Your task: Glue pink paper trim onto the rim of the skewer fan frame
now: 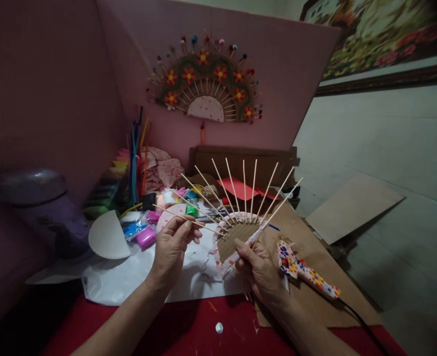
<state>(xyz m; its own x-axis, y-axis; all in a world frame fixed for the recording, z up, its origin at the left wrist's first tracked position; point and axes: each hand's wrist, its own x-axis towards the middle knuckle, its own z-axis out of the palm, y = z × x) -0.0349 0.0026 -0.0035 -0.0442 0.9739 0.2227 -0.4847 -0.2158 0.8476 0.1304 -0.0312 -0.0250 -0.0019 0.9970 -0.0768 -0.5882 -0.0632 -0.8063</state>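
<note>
- Pinching a thin stick [166, 210] between thumb and fingers of the left hand [173, 240], with inner end by the curved rim [217, 254].
- Clasping the fabric-edged half-circle [238, 242] by its lower edge in the right hand [257, 264], raised over the white sheet [110, 284].
- Apparently done: fanned sticks [244, 193] set along most of the curve.
- Seemingly left: the held stick's fixing, and the stickless lower-left rim.
- Lying on cardboard [285, 220]: a flower-patterned corded tool [315, 278].

brown half-disc [237, 238], pink-spotted pale edging [224, 268]
</note>
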